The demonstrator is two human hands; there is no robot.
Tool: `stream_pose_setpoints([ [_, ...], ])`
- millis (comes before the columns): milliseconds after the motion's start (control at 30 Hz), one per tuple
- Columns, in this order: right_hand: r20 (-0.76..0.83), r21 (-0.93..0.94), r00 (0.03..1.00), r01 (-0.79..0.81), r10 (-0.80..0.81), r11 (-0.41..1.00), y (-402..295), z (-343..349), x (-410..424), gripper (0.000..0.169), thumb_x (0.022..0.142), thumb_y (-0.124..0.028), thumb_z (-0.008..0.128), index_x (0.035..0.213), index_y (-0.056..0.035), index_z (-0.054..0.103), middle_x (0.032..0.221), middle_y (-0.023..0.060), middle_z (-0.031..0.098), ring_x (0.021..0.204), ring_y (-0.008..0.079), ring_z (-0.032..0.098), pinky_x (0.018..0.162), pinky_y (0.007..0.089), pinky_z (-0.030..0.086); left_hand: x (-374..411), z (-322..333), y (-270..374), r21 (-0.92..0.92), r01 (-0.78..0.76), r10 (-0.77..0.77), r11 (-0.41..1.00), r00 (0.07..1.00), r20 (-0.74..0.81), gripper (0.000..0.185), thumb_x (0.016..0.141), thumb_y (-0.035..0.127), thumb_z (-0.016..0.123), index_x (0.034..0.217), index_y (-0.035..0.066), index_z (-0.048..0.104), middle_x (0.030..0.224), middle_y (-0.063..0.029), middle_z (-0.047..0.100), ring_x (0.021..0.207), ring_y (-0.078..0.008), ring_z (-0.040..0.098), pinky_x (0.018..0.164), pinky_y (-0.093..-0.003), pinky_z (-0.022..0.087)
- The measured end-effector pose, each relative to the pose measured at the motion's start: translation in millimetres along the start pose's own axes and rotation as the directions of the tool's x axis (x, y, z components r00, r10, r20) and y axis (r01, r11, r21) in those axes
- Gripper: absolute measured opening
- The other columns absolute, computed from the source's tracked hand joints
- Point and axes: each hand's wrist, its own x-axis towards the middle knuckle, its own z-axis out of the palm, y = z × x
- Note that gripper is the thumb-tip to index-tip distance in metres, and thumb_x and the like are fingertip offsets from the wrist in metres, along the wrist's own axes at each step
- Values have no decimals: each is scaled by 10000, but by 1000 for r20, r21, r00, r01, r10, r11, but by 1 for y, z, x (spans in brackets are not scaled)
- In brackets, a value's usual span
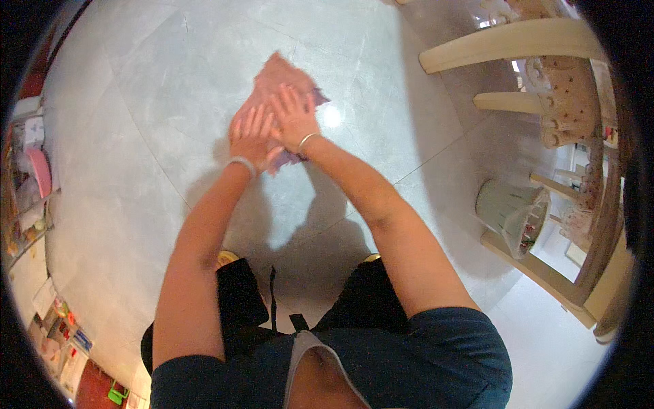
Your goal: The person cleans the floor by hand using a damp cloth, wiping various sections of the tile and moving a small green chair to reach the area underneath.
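A pink cloth (278, 71) lies spread on the grey tiled floor (204, 66) in front of me, with purplish edges showing at its right and lower corners. Both my hands press flat on it, side by side. My left hand (253, 135), with a pale band at the wrist, covers its lower left part. My right hand (295, 116), with a thin bracelet at the wrist, rests on its middle and right part, fingers a little apart. Some of the cloth under the palms is hidden.
To the right stand pale furniture legs (460, 48) and a light green waste bin (503, 204) with a clear liner and some rubbish. Shelves at the left rim hold a pink container (39, 173) and assorted items. A green plastic object (117, 392) lies at the lower left.
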Motion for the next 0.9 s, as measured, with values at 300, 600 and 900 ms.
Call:
stream_pose_setpoints([
  [300, 171, 46, 982, 79, -86, 996, -103, 17, -16, 816, 900, -468, 499, 1540, -72, 185, 1616, 180, 37, 1496, 329, 39, 1155, 598, 36, -82, -40, -77, -54, -177, 184, 983, 911, 368, 881, 871, 534, 583, 1527, 65, 229, 1624, -131, 60, 1502, -282, -3, 1197, -462, 17],
  [600, 437, -98, 898, -6, 48, 995, -116, 4, 2, 861, 919, -525, 463, 1547, -52, 113, 1615, 187, -59, 1494, 348, -67, 1156, 597, -9, -77, -45, -94, -111, -250, 274, 962, 872, 406, 865, 909, 545, 522, 1547, 81, 167, 1630, -116, 2, 1501, -278, -44, 1195, -449, -21],
  [900, 561, -146, 820, -36, 113, 989, -128, -15, 15, 840, 948, -530, 424, 1558, -79, 62, 1615, 173, -102, 1490, 328, -122, 1162, 582, -21, -73, -33, -104, -142, -275, 308, 951, 887, 345, 890, 871, 548, 585, 1541, 100, 208, 1630, -116, 33, 1501, -281, -11, 1194, -456, -2],
])
